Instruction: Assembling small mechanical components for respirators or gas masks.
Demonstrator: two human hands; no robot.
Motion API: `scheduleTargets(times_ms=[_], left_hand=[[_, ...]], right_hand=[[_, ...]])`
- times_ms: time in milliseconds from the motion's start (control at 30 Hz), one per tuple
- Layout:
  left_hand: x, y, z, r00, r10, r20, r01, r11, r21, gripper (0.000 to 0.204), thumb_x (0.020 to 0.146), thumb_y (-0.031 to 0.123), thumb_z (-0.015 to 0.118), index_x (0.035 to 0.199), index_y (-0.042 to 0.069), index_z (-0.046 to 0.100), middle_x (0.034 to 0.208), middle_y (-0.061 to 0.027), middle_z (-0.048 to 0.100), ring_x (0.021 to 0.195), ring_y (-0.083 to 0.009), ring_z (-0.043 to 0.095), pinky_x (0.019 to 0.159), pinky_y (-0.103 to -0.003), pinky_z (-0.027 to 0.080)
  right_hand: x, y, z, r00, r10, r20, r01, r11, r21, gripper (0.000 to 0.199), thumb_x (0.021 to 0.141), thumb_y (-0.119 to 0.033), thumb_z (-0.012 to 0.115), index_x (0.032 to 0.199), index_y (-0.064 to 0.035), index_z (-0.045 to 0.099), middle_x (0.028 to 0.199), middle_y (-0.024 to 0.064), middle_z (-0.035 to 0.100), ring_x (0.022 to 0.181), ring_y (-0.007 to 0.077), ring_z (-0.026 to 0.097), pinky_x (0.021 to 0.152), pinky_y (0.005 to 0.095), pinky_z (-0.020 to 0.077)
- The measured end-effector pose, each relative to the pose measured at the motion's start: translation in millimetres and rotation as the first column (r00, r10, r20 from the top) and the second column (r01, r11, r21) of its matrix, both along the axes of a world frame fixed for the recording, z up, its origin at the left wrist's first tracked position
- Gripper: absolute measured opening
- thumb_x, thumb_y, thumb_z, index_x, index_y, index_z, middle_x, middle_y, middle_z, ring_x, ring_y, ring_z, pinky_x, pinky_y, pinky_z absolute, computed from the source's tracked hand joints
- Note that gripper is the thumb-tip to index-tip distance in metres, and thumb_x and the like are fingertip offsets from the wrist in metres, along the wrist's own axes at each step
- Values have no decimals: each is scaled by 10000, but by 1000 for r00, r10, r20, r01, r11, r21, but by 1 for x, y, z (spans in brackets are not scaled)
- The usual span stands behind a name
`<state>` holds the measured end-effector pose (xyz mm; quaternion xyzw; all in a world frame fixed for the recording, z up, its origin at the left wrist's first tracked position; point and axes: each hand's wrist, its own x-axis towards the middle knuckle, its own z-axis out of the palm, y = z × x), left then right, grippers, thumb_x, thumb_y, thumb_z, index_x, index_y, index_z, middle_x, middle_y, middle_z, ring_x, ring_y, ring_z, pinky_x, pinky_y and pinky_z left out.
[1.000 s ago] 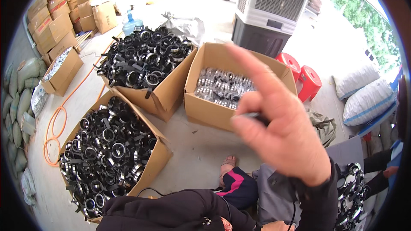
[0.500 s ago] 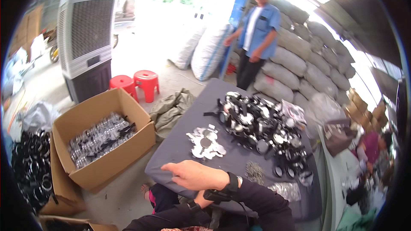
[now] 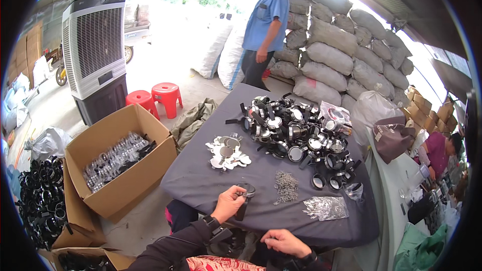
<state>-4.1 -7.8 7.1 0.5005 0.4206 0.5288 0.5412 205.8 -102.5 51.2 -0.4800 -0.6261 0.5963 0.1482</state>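
My left hand is closed at the near side of the cloth-covered table. Its fingers grip a watch with a round dark face and a black strap hanging down. To the right, at the table's near edge, my right hand has its fingers curled; what they hold, if anything, is hidden. Beyond my left hand lies a heap of white and grey discs. Several black-strapped watches are piled farther back. Small metal parts and a clear bag of thin metal pieces lie to the right.
Left of the table stands a cardboard box of plastic-wrapped watches, beside a heap of black-strapped pieces. Farther off are red stools, an air cooler, stacked sacks and a standing person. Another person sits at the right.
My hands have come apart: the right, earlier stretched across the left, is now lower right and curled. My left hand now shows the watch it holds. The standing person appears farther left and turned.
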Motion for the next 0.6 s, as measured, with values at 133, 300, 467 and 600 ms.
scheduleTargets(times_ms=[133,300,467,600], left_hand=[[1,1,3,1000,-13,-28,12,999,-31,127,787,70,555,913,60,553,564,35,514,422,-18,424,338,-198,332],[0,5,10,999,-28,-41,26,999,-38,143,792,48,549,934,63,543,611,29,528,436,-24,426,348,-185,336],[0,2,11,999,-28,-16,27,999,-40,144,794,32,540,934,66,546,582,39,506,424,-21,420,344,-179,336],[-2,-8,12,999,-32,-26,31,998,-52,144,795,57,548,939,62,541,630,16,550,446,-24,448,346,-184,342]], right_hand=[[40,-39,-46,975,-207,-77,186,957,-222,138,858,-119,509,910,-21,591,640,-24,524,498,25,416,448,161,333],[60,-60,-71,838,-471,-276,367,860,-354,108,843,-118,542,852,-25,596,610,-10,521,463,33,416,405,162,300],[74,-61,-71,830,-446,-336,298,863,-408,111,837,-117,552,842,-16,598,593,-8,511,452,37,397,404,169,288],[87,-70,-66,853,-376,-361,175,859,-480,120,832,-123,560,841,-10,600,574,-2,497,445,41,378,400,177,262]])
